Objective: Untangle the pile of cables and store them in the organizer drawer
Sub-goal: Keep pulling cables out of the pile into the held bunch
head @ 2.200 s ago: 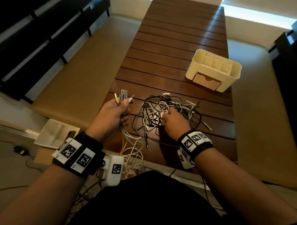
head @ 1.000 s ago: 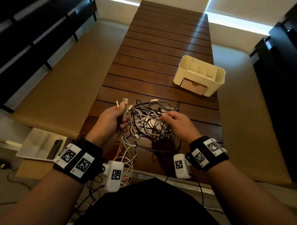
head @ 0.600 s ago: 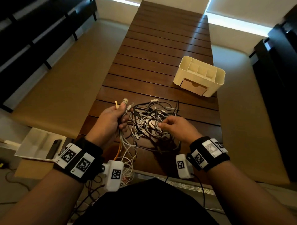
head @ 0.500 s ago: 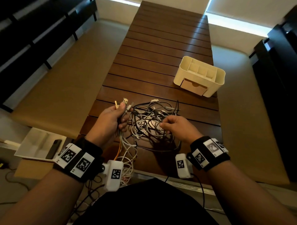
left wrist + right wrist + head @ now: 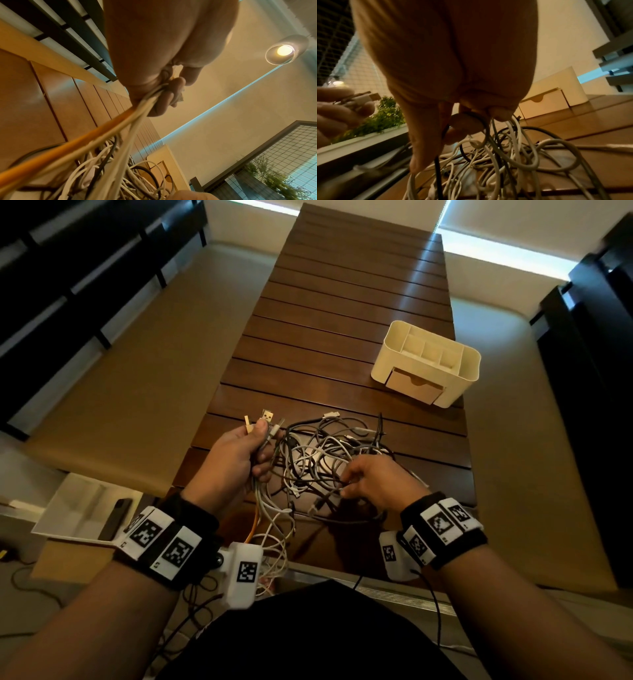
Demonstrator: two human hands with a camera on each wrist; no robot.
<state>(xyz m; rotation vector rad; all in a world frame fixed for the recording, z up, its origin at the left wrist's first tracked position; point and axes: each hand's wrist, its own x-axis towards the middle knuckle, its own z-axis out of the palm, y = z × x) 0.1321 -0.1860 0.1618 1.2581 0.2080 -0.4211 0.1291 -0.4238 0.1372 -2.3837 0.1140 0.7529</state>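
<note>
White and black cables (image 5: 322, 460) — I'm still untangling: left hand (image 5: 233, 460) gripping freed plug ends (image 5: 265, 419), right hand (image 5: 376, 481) pinching one strand (image 5: 481, 129) — next, easing it free.

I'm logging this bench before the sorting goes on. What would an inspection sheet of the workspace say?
Surface: slatted wooden table.
Job's things: tangle near the front edge; organizer beyond it to the right, its drawer closed.
Clutter: nothing seen on the table.
Grip: left hand holds a bundle of plug ends; right hand pinches a strand in the tangle.
Cables: loose ends trail off the table's front edge.
Surroundings: white tray with a phone at the left.
</note>
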